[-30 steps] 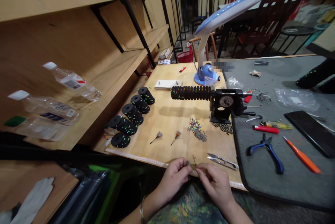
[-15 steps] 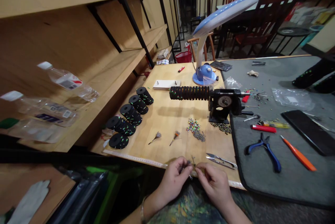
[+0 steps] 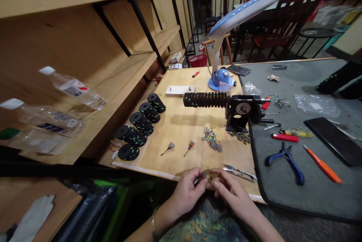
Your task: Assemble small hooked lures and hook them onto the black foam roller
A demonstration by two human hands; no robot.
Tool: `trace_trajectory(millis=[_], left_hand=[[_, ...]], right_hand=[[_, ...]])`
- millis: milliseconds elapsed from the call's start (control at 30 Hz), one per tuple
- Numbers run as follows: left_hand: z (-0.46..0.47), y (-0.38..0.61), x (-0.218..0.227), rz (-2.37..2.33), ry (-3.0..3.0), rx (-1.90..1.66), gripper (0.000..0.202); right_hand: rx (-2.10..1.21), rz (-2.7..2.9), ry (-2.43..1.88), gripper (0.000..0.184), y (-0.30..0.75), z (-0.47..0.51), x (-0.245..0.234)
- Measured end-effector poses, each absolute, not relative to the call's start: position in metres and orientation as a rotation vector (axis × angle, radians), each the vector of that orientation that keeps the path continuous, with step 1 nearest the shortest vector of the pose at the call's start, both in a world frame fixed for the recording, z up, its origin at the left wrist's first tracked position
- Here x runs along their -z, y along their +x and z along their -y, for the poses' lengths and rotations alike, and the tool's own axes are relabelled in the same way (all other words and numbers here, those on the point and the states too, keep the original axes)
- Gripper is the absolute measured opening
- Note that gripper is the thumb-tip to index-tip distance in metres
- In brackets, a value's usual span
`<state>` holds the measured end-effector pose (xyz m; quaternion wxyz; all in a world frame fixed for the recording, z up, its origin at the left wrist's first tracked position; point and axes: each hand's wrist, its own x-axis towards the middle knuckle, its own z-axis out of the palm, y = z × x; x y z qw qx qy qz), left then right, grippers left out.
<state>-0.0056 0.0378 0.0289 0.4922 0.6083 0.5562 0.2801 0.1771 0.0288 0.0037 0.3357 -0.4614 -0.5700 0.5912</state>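
Observation:
At the table's front edge, my left hand (image 3: 189,193) is closed on a small dark bundle (image 3: 199,178) of thin pieces, mostly hidden by the fingers. My right hand (image 3: 232,193) meets it with bent fingers, thumb and fingertips drawn together around something too small to make out. A thin strand (image 3: 208,170) sticks up between the two hands. Just beyond lie two small tufted bundles of thin wires, one greyish (image 3: 170,147) and one orange-tinged (image 3: 190,147). Thread snips (image 3: 240,173) lie beside my right hand.
Colourful beads (image 3: 209,134), small grey metal parts (image 3: 216,146) and brass-coloured pieces (image 3: 240,137) lie in piles. A black winder (image 3: 240,111) carries foam rings. Foam spools (image 3: 141,123) line the left. Pliers (image 3: 286,162) and an orange tool (image 3: 322,164) rest on the grey mat (image 3: 316,204).
My right hand's fingers have loosened and shifted, the forefinger now stretching further over toward the left hand. My left hand keeps its hold on the bundle, nearly in place.

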Motion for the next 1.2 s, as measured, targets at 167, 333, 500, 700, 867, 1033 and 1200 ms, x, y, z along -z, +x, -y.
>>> trace_trajectory(millis=[167, 333, 500, 700, 867, 1033, 1200], left_hand=[[-0.042, -0.011, -0.044, -1.304, 1.750, -0.617, 0.016], [-0.044, -0.014, -0.047, -1.333, 1.814, -0.574, 0.014], [-0.041, -0.012, -0.037, -1.341, 1.702, -0.593, 0.017], [-0.036, -0.012, -0.022, -1.389, 1.462, -0.678, 0.020], [-0.025, -0.014, -0.014, -1.374, 1.413, -0.673, 0.022], [-0.017, -0.011, -0.009, -1.397, 1.454, -0.641, 0.023], [-0.015, -0.009, -0.010, -1.394, 1.453, -0.640, 0.022]], right_hand=[[-1.842, 1.334, -1.133, 0.039, 0.171, -0.038, -0.011], [-1.596, 1.513, -1.204, 0.013, 0.165, -0.041, -0.012], [-1.425, 1.672, -1.240, 0.017, 0.166, -0.038, -0.007], [-1.538, 1.476, -1.276, 0.021, 0.172, -0.027, -0.002], [-1.587, 1.412, -1.362, 0.026, 0.176, -0.011, 0.002], [-1.498, 1.505, -1.320, 0.025, 0.176, 0.000, 0.006], [-1.277, 1.706, -1.304, 0.022, 0.175, 0.002, 0.005]])
